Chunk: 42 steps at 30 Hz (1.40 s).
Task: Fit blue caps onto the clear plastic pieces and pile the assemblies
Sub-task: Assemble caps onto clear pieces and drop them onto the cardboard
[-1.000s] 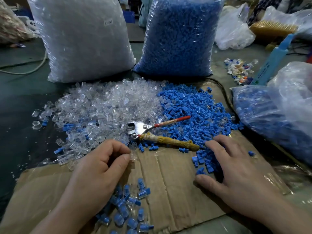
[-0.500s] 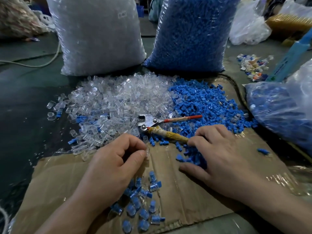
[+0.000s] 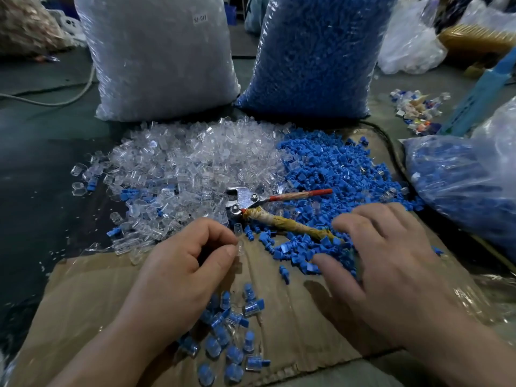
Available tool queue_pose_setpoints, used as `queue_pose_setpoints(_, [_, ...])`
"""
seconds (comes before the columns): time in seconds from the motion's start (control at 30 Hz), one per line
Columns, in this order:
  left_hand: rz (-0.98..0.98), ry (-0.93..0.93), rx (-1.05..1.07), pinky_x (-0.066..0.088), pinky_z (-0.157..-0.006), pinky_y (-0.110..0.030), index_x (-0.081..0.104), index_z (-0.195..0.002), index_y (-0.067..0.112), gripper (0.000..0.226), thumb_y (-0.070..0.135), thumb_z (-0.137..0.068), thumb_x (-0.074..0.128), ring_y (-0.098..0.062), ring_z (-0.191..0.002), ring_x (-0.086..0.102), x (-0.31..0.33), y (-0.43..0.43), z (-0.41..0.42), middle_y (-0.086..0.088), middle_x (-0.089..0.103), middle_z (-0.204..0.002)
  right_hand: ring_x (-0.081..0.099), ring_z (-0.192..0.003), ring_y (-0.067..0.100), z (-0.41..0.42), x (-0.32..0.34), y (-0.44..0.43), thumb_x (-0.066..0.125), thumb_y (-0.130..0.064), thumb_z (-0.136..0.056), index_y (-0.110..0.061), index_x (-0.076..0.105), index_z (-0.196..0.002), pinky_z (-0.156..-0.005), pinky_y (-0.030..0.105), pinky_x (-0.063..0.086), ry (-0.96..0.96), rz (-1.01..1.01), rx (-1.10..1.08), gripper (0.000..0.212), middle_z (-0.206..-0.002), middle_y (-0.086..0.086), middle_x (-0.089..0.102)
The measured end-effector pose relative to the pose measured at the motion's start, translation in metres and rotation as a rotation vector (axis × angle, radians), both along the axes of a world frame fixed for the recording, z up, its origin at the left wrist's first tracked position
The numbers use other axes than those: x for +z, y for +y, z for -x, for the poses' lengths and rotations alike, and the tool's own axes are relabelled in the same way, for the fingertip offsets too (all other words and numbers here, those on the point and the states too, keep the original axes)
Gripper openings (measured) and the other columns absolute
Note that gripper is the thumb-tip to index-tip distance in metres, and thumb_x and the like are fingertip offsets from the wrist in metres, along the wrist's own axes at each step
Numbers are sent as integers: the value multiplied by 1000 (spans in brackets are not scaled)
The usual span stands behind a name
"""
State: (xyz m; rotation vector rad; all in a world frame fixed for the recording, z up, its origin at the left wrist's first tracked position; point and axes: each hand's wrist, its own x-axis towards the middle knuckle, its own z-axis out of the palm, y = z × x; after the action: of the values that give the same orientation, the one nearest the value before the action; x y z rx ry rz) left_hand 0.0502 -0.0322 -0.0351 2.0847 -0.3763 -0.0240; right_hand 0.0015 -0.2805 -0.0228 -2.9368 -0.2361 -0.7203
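A pair of pliers (image 3: 268,208) with one red handle and one tape-wrapped handle lies where the two loose heaps meet, and everything here is placed from it. Behind and to the left of the pliers spreads the heap of clear plastic pieces (image 3: 190,163); behind and to the right of them spreads the heap of blue caps (image 3: 335,169), which runs on under the handles. Just in front of the pliers' head the left hand (image 3: 184,263) is curled, its thumb and forefinger pinching one clear piece (image 3: 240,245) (small and see-through, so its outline is faint). In front of the wrapped handle the right hand (image 3: 391,261) lies palm down with its fingers spread and slightly bent, the tips resting on the near edge of the blue caps; whether a cap is caught under them cannot be told. Further in front of the pliers, by the left wrist, the finished assemblies (image 3: 229,339) lie in a loose pile on the cardboard sheet (image 3: 301,317). Well behind the pliers stand a bag of clear pieces (image 3: 159,57) and a bag of blue caps (image 3: 315,51).
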Motion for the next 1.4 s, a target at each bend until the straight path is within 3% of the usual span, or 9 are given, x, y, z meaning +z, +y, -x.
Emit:
queue_pose_setpoints(0.1, [21,-30,23,46,-59,-6,63,-90,47,22,26,-88,68,-2,-69,65,0,0,2,18,70,-79,53,-52,14,27,-4,-5,37,-71,-84,-25,58,-97,-43,25,36,89,32,-105,52,-74,-10,54])
queue_pose_setpoints(0.17, [41,-47,16,47,-57,-7,65,-90,46,21,26,-86,70,-4,-69,65,-1,-1,4,16,70,-79,55,-47,11,36,-9,-2,28,-78,-82,-31,54,-90,-38,18,25,195,62,-126,55,-69,-14,58])
queue_pose_setpoints(0.3, [14,-40,-87,53,-62,-17,66,-92,44,18,28,-84,70,-6,-70,66,-2,-1,6,15,70,-78,58,-51,12,26,-10,12,32,-78,-79,-29,57,-91,-38,24,30,236,106,-96,56,-70,-13,60])
queue_pose_setpoints(0.5, [-83,-88,-209,47,-58,-10,65,-89,43,19,27,-86,73,-6,-70,66,-2,1,6,17,70,-78,58,-52,21,-13,-10,39,37,-63,-86,-19,59,-91,-42,27,27,171,113,26,49,-70,-4,61])
queue_pose_setpoints(0.7, [-21,-71,-285,46,-59,-12,63,-89,41,12,49,-81,61,-10,-71,65,0,0,7,14,68,-78,56,-50,23,-33,-18,47,65,-46,-85,-18,62,-86,-44,26,21,53,125,67,29,-68,-2,61])
queue_pose_setpoints(0.87, [-8,-39,-335,49,-56,-18,65,-90,40,15,51,-80,59,-13,-69,64,-2,-1,9,10,69,-78,53,-51,24,-32,-21,43,54,-43,-87,-18,65,-81,-42,28,28,4,52,92,28,-67,-2,58])
queue_pose_setpoints(1.03, [213,119,-173,57,-64,-24,70,-85,34,11,41,-82,78,-16,-75,72,-1,1,4,1,75,-82,48,-52,22,-30,-19,39,44,-40,-94,-19,64,-86,-42,30,32,108,87,122,30,-74,-1,53])
queue_pose_setpoints(1.13, [468,321,-35,59,-60,-25,73,-79,26,10,31,-70,69,-27,-78,76,1,6,-4,-13,76,-83,50,-60,21,-28,-15,37,46,-36,-94,-20,62,-98,-45,33,40,210,60,136,23,-83,0,53])
queue_pose_setpoints(1.4, [475,317,50,58,-56,-23,73,-79,24,13,30,-69,67,-26,-73,76,0,6,-7,-13,76,-79,52,-80,16,-7,-9,28,76,-17,-79,-23,54,-110,-57,28,49,272,-28,59,38,-97,-4,54])
